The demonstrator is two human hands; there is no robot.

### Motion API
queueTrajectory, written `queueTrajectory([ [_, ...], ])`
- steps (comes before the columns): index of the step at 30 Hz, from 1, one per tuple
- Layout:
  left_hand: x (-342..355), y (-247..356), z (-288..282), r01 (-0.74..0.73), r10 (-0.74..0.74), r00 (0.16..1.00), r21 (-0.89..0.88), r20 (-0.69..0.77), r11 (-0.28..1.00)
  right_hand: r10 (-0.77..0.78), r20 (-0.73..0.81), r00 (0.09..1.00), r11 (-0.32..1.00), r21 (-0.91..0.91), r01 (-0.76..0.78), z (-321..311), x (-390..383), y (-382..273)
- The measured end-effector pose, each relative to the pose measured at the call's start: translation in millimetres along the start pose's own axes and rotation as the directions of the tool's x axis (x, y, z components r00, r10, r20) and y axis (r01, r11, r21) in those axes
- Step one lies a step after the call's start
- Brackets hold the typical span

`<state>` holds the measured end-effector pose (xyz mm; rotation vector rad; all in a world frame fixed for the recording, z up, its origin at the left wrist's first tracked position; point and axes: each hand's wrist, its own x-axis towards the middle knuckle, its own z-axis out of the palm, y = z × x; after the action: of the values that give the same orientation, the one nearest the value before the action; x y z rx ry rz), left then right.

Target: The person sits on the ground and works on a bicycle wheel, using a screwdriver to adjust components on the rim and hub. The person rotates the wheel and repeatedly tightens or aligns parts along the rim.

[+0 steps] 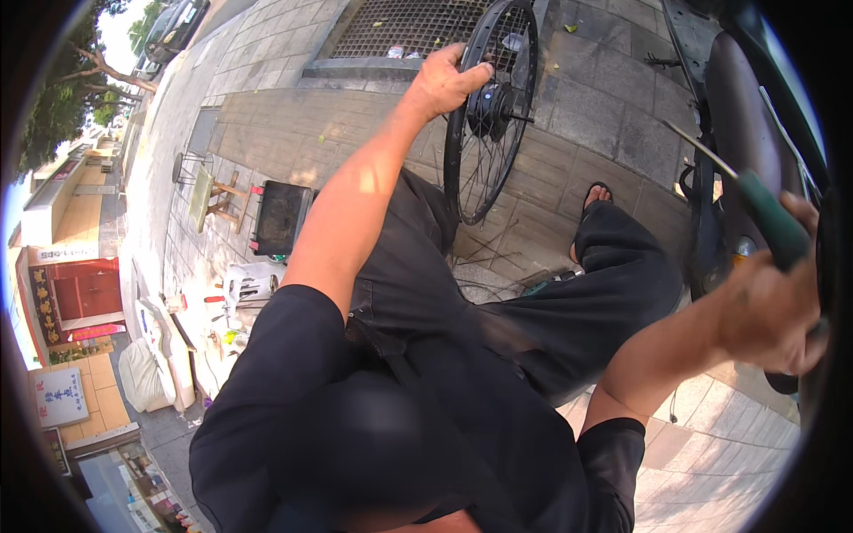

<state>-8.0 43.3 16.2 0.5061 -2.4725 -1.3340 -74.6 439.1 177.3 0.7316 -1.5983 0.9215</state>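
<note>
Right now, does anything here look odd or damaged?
The wheel in the left hand looks odd: it has no tyre. Thin dark strands lie scattered on the paving near it, perhaps loose spokes; I can't be sure.

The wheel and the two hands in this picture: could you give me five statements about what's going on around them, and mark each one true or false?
1. The left hand grips the spoked wheel by its rim. True.
2. The right hand is bare of any tool. False: the right hand holds a green-handled tool with a thin shaft.
3. The tool's tip touches the wheel. False: it is apart from the wheel, off to its right.
4. A metal grate shows partly behind the wheel. True.
5. The person's trousers are white. False: the trousers are dark.
</note>
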Motion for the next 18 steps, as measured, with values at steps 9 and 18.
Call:
queueTrajectory([
  [9, 17.2, -18.5, -33.8, 0.061, -0.02, 0.99, -0.299, 0.138, 0.952, 0.36, 0.914, -0.188, 0.613, -0.384, -0.69, 169.3, -200.7, 11.8],
  [18, 36.7, -20.6, -49.3, 0.145, -0.081, 0.978, -0.351, 0.193, 0.925, 0.079, 0.88, -0.468, 0.824, -0.322, -0.466, 165.1, -300.5, -12.5],
])
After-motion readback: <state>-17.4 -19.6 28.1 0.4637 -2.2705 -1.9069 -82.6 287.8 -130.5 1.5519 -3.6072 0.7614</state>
